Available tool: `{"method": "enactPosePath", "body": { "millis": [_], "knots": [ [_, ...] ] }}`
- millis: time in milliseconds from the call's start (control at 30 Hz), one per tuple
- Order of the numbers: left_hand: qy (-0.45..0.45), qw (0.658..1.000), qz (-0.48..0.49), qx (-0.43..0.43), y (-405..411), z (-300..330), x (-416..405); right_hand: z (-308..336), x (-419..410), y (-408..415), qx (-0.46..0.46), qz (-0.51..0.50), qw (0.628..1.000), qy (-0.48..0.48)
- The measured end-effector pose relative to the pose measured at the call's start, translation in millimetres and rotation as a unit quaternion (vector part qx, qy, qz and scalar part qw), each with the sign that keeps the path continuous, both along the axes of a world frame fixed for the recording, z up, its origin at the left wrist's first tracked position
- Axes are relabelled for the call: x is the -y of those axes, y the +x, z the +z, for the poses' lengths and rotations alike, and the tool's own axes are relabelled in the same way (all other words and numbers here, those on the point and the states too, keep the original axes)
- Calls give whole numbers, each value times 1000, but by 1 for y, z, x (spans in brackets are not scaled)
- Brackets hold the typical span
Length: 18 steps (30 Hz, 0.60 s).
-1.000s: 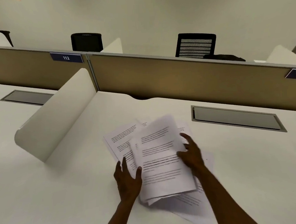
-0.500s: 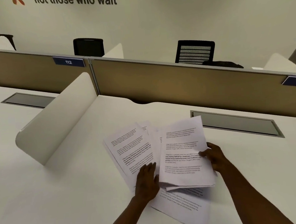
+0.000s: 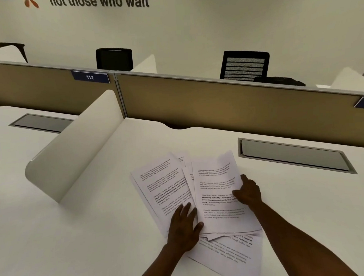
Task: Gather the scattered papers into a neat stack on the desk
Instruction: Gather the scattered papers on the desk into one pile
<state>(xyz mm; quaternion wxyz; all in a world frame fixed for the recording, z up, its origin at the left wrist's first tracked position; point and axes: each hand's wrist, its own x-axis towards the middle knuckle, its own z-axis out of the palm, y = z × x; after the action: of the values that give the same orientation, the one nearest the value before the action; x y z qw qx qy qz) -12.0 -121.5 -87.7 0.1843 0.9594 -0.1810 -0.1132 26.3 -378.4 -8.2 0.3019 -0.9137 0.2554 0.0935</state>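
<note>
Several printed white sheets lie overlapping on the white desk [image 3: 97, 240]. A small bundle of sheets [image 3: 220, 200] lies on top at the right, and my right hand [image 3: 248, 192] grips its right edge with fingers curled over the paper. To the left, fanned sheets [image 3: 160, 186] lie flat, and my left hand [image 3: 184, 228] presses on their lower part with fingers spread. One sheet [image 3: 228, 255] sticks out askew below the bundle, near the front edge of the desk.
A curved white side divider [image 3: 74, 151] stands to the left of the papers. A grey cable hatch [image 3: 294, 155] is set into the desk at the right. A tan partition [image 3: 228, 104] closes off the back, with black chairs [image 3: 245, 65] behind it.
My right hand carried the bundle of sheets to the right and laid it lower on the pile. My left hand slid up onto the fanned sheets at the left.
</note>
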Motion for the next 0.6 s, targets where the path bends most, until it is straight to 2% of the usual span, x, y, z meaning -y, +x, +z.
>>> {"method": "enactPosePath", "body": {
  "millis": [200,367,600],
  "knots": [
    [7,1000,-3,1,2,3,3,5,4,8,69,-30,996,38],
    [-3,1000,-15,-12,-4,1,17,13,20,2,85,-69,991,80],
    [-9,1000,-19,-6,-5,-2,15,18,5,4,138,-5,989,58]
  ]
}}
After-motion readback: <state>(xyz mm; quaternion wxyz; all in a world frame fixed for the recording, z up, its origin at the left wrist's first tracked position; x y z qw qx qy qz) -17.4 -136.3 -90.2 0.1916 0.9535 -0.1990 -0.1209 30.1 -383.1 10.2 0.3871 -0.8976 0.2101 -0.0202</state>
